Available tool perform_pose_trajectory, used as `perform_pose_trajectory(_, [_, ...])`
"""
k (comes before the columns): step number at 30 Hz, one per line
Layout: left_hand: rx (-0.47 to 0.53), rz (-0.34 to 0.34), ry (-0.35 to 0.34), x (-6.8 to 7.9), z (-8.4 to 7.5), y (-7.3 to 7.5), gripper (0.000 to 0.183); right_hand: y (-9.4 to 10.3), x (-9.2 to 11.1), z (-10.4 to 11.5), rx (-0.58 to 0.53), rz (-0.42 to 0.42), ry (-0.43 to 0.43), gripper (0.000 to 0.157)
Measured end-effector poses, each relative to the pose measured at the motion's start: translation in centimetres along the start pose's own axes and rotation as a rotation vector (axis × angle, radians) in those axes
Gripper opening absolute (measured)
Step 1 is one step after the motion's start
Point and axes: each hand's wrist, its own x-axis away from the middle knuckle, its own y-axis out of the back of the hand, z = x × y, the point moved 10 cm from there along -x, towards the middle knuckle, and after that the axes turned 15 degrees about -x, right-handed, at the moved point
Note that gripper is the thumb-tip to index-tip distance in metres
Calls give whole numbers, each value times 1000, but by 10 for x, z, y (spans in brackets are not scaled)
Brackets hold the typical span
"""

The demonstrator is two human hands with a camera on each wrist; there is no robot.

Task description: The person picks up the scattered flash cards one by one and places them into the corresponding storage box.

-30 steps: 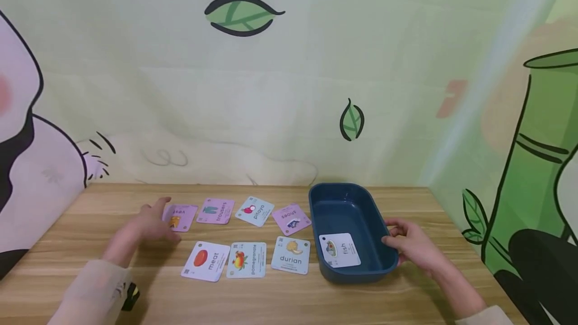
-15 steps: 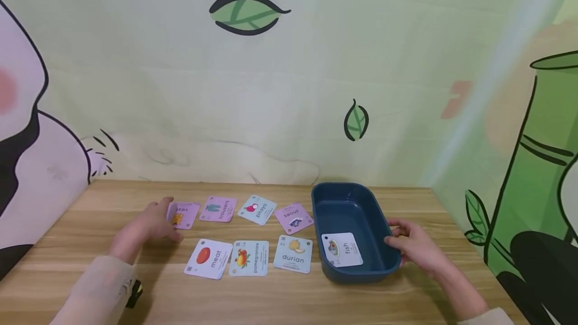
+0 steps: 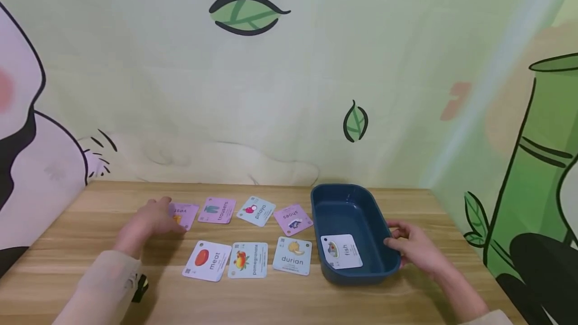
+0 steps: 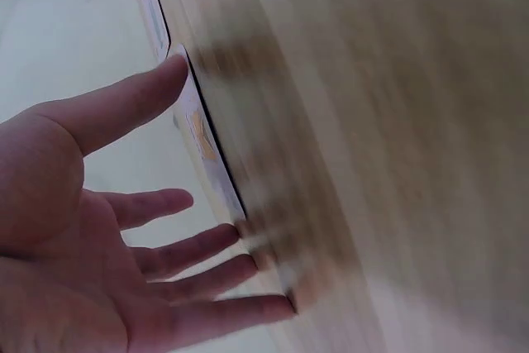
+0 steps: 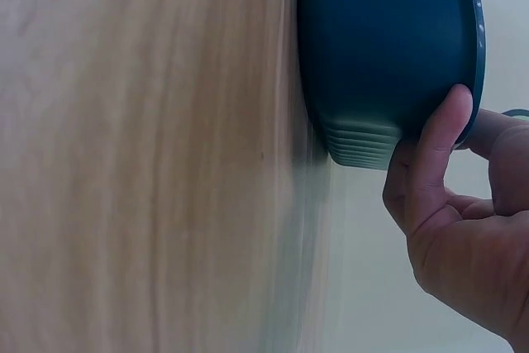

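Observation:
My left hand [image 3: 155,217] is over the left end of the purple vest card [image 3: 187,216], covering part of it. In the left wrist view its thumb touches one end of the vest card [image 4: 202,134], while the extended fingers reach the table by the other end. That card lies flat. At the right, my right hand [image 3: 415,246] grips the rim of a dark blue plastic bin [image 3: 325,270], its thumb at the rim in the right wrist view. A white fish card [image 3: 341,252] lies inside the bin.
Trousers [image 3: 217,210], pitaya [image 3: 256,210] and shoes [image 3: 293,219] cards lie along the back row. Meat [image 3: 206,261], pomegranate [image 3: 248,260] and durian [image 3: 292,256] cards lie in front. A printed cloth [image 3: 289,74] hangs behind the wooden table [image 3: 253,302].
My left hand has shifted slightly right and covers more of the vest card. The right hand keeps its grip on the bin, which has not moved on the table.

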Motion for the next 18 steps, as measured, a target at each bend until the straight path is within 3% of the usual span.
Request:
perform_pose_trajectory(8, [-93, -26, 18, -8, 4, 6, 86, -3, -1, 2, -13, 15, 15, 54])
perform_pose_trajectory(18, [-54, -2, 66, -10, 8, 4, 81, -4, 0, 3, -12, 15, 2, 54])
